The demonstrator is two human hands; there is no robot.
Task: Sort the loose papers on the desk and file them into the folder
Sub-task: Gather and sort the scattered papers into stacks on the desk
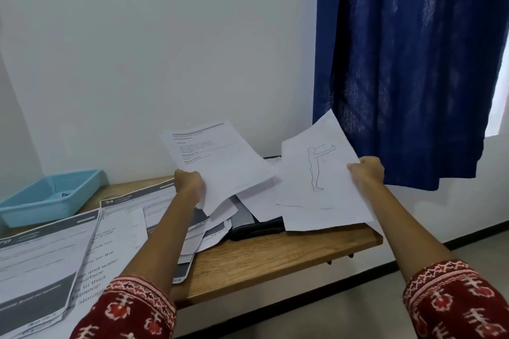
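Note:
My left hand [188,180] grips a printed text sheet [220,162] by its lower left corner and holds it up above the desk. My right hand [367,169] grips the right edge of a sheet with a line drawing of a standing figure [316,173], also lifted, with another blank sheet under it. A dark folder [253,224] lies on the wooden desk [275,256], partly covered by papers. Several more printed sheets [44,256] are spread over the desk's left side.
A light blue plastic tray [52,195] stands at the desk's back left by the white wall. A dark blue curtain [413,63] hangs at the right, behind my right hand. The desk's right edge drops to the floor.

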